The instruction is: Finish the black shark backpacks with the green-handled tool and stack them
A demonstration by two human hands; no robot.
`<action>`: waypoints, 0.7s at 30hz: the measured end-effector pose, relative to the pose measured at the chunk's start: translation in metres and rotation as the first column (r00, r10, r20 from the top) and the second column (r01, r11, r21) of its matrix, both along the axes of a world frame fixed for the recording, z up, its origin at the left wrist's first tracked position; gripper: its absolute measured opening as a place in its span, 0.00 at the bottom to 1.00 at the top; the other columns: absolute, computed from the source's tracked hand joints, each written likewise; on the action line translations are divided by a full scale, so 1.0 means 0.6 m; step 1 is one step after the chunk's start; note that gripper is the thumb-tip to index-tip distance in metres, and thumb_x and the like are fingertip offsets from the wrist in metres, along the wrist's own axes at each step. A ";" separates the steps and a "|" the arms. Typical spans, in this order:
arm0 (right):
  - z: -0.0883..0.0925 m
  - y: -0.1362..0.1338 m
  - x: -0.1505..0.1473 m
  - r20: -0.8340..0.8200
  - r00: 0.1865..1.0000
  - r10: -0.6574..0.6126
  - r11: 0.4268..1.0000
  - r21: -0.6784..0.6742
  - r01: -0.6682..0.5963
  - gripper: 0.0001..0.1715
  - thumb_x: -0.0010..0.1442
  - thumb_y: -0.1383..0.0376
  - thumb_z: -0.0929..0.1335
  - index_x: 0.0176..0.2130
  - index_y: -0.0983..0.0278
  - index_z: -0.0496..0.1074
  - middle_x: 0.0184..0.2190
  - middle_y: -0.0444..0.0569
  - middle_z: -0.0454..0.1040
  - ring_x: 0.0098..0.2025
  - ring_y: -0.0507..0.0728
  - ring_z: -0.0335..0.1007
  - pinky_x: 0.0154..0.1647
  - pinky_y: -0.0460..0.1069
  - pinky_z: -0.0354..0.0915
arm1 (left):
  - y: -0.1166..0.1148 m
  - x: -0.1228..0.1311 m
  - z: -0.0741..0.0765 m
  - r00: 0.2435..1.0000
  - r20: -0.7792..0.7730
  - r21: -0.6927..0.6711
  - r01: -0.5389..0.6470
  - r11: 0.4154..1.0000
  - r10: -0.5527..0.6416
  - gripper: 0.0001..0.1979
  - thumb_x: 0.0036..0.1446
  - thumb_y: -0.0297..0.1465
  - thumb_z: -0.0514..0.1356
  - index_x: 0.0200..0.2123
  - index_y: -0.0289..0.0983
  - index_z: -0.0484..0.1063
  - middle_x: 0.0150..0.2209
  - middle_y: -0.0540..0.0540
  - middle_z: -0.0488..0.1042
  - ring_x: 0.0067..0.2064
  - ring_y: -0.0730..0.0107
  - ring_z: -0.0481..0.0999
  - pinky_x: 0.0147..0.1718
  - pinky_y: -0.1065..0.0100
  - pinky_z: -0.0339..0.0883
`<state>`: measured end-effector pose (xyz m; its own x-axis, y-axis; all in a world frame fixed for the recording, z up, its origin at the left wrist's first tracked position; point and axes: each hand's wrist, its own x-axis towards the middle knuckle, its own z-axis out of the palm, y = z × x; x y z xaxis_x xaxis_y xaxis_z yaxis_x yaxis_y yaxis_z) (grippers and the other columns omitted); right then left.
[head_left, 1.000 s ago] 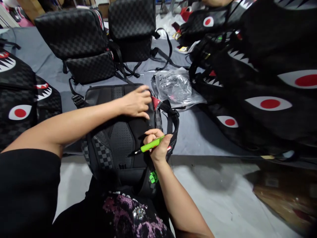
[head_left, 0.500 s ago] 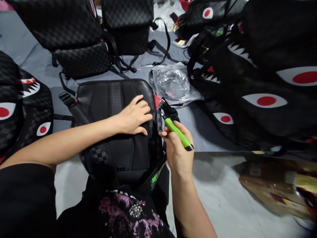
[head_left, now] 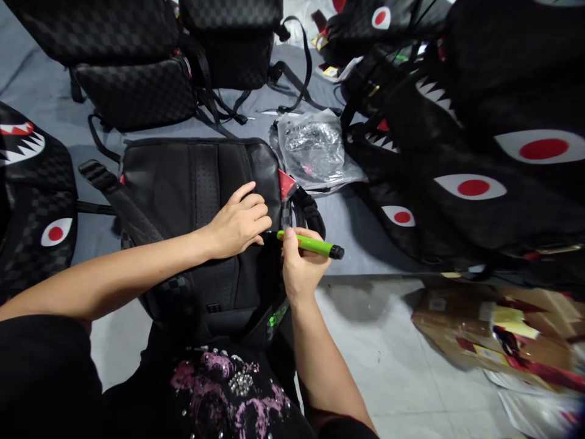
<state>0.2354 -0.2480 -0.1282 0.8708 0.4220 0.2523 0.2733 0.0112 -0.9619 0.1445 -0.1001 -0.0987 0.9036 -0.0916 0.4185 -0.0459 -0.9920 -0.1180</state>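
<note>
Backpack (head_left: 178, 201) lies back panel up at the near side of the desk (head_left: 361, 250), its lower end reaching past the desk's edge to the wearer's shirt (head_left: 228, 390) at six o'clock. Two red patches show on it, one at each side edge.

Left hand (head_left: 241, 219) rests palm down on the panel, right of centre, fingers a little spread, its grip loose and holding nothing. Right hand (head_left: 305, 268), at four o'clock, has its grip closed round one green marker (head_left: 315, 245), thumb on top. The black end points to three o'clock, the tip to nine, just beside the left thumb; whether the tip touches the backpack I cannot tell.

Around the backpack, one plastic bag (head_left: 313, 149) sits close by at two o'clock. Two checked packs stand beyond, at eleven (head_left: 132, 91) and twelve (head_left: 233, 55). Shark bags (head_left: 461, 225) crowd three o'clock, showing three large eyes; a fourth eye (head_left: 381, 18) shows farther off at two. At nine, another shark bag (head_left: 41, 183) shows one eye and one toothed mouth. Grey cloth shows between plastic bag and near edge, giving the right elbow's side some room; floor (head_left: 361, 347) opens below, up to a carton (head_left: 457, 332) at four.

Green marks (head_left: 276, 316) low on the backpack and the carton's pale labels are too blurred to read.
</note>
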 end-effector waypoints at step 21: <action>0.016 0.011 0.007 0.221 0.975 0.024 0.989 -0.150 0.009 0.14 0.61 0.56 0.70 0.30 0.64 0.72 0.22 0.42 0.73 0.22 0.52 0.68 0.23 0.47 0.66 | -0.002 0.000 -0.009 1.000 -0.012 -0.041 -0.024 0.999 0.023 0.06 0.59 0.33 0.63 0.37 0.37 0.73 0.37 0.46 0.74 0.49 0.60 0.70 0.66 0.45 0.58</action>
